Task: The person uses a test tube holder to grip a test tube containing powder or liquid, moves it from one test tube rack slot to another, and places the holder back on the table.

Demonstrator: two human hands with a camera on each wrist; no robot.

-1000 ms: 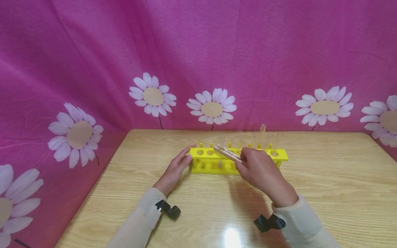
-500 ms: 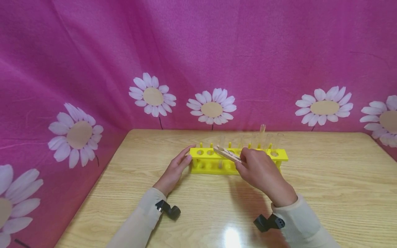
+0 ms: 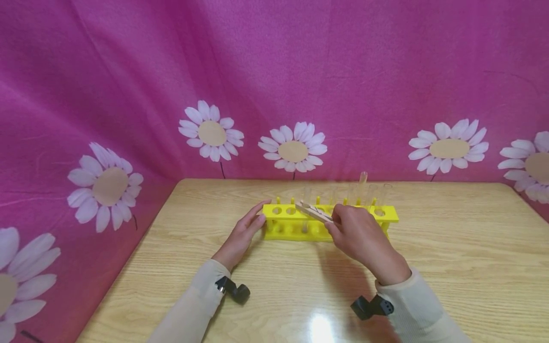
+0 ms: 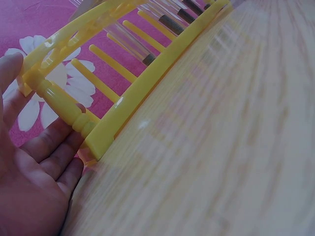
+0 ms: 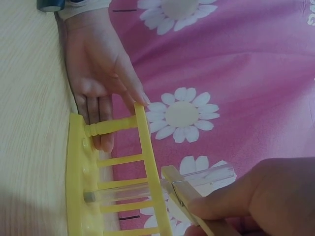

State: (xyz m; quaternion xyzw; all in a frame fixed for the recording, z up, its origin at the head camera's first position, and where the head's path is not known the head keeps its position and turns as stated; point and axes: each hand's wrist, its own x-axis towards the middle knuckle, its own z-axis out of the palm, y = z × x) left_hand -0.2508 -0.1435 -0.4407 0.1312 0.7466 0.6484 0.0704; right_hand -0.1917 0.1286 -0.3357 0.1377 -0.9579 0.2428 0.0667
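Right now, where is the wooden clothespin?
In the head view, the wooden clothespin is just right of centre, held in the right hand over the top of the yellow rack; the right wrist view shows its tip at a clear tube.

The right grip [image 5: 270,196] holds a wooden clamp [image 5: 176,185] at a clear tube [image 5: 133,191] standing in the yellow rack [image 5: 151,162]; the left grip [image 5: 96,64] touches the rack's end edge.
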